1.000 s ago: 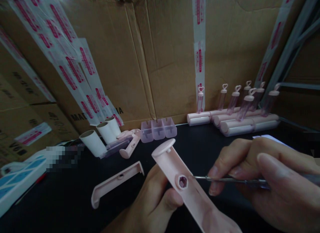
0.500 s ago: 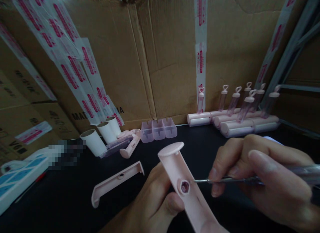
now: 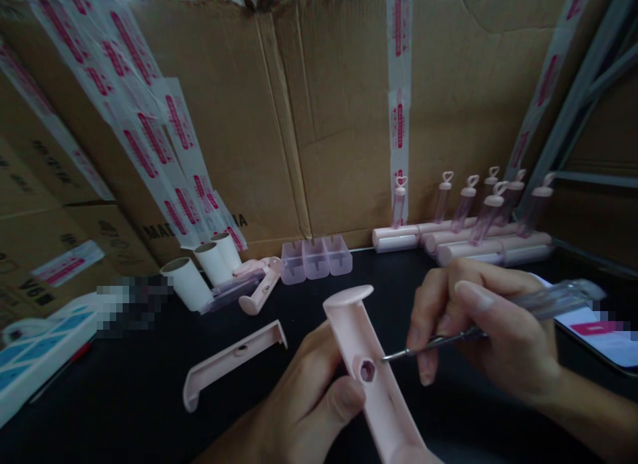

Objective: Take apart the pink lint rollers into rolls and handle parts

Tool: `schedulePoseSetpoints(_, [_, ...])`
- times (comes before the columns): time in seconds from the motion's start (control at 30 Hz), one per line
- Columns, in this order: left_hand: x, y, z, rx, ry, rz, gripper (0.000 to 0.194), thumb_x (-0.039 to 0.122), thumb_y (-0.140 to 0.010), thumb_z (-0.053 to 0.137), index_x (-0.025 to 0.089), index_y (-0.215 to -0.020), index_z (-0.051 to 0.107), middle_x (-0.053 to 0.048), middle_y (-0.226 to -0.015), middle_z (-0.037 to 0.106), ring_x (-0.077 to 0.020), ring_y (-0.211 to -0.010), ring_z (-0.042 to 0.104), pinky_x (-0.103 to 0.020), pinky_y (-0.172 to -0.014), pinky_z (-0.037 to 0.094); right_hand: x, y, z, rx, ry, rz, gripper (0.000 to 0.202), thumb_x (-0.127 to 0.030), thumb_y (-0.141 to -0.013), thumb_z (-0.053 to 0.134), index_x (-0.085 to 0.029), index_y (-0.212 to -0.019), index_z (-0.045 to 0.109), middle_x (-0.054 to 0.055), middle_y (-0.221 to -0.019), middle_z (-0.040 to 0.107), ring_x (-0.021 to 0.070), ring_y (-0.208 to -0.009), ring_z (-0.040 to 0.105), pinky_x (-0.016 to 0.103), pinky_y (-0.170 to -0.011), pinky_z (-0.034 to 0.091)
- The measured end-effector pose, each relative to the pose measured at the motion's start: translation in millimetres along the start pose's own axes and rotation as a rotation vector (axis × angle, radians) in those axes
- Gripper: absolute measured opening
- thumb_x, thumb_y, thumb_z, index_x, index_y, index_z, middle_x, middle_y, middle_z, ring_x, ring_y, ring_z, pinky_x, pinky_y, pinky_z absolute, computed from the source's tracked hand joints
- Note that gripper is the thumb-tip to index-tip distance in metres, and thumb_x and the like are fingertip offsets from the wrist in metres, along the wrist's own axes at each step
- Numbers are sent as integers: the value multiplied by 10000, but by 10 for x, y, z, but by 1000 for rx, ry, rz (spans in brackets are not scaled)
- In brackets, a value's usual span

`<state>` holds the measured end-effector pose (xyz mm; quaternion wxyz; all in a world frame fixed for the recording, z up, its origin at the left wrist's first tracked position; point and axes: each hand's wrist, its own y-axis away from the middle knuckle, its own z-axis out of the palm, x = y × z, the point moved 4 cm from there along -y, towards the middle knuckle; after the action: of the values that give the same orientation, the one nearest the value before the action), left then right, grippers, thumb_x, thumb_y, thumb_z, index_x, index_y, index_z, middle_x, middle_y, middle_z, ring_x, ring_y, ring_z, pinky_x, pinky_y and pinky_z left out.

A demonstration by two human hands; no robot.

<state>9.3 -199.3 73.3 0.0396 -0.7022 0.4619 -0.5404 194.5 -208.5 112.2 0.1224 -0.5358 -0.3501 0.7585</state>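
My left hand (image 3: 314, 391) is closed round a pink half-round plastic shell (image 3: 386, 401) with a disc-shaped end and a hexagonal hole in its middle. The shell is tilted, its hollow side toward me. In my right hand (image 3: 493, 331) is a screwdriver (image 3: 543, 301) with a clear handle and a thin metal shaft. Its tip is at the shell's right edge, beside the hole; whether it touches I cannot tell. A similar pink shell (image 3: 234, 361) lies to the left of my left hand.
White tubes (image 3: 185, 283), flat clear purple pieces (image 3: 234, 291) and more pink parts (image 3: 264, 284) lie at the back left, next to a purple three-section tray (image 3: 316, 258). Several pink cylinders (image 3: 396, 238) with upright heart-topped tubes stand back right. A phone (image 3: 598, 331) lies right; cardboard (image 3: 339, 118) rises behind.
My right hand has swung the screwdriver so its handle points higher and its shaft slants down to the left. The phone has come into fuller view. The held shell has shifted slightly.
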Motion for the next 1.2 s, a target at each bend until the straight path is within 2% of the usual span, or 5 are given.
schedulePoseSetpoints(0.4, [39,73,-54,74,105,-241,406,580,-960,525,246,-1100,709,-65,-1016,651,-228,-909,573,-359,-898,481,41,-15,-8,-35,-87,20,278,-240,-1017,510,-179,-797,667,35,-774,714,145,-540,698,233,-466,589])
schedulePoseSetpoints(0.63, [26,96,-68,41,142,-301,426,581,-963,526,254,-1183,689,-70,-1197,633,-262,-1103,539,-404,-1063,391,82,-43,-12,-24,-116,48,294,-233,-1014,513,-178,-761,651,34,-760,723,146,-520,699,226,-446,593])
schedulePoseSetpoints(0.9, [15,61,-49,2,202,-298,465,606,-980,468,189,-1071,650,-77,-1055,613,-221,-972,548,-320,-860,455,77,-22,-25,17,-115,43,295,-251,-1000,543,-171,-749,675,54,-754,731,161,-493,701,235,-419,591])
schedulePoseSetpoints(1.03, [-48,83,-66,2,165,-294,518,624,-969,472,155,-1114,640,-118,-1080,602,-256,-1015,537,-336,-840,455,59,-41,-38,86,-144,-10,304,-232,-992,550,-166,-732,695,51,-719,720,154,-481,699,208,-396,584])
schedulePoseSetpoints(1.2, [-12,71,-53,-11,135,-326,491,638,-957,489,193,-1081,655,-71,-1019,607,-224,-969,554,-331,-863,446,16,-30,-7,100,-82,-64,295,-222,-991,555,-165,-759,727,62,-722,719,153,-502,693,221,-407,596])
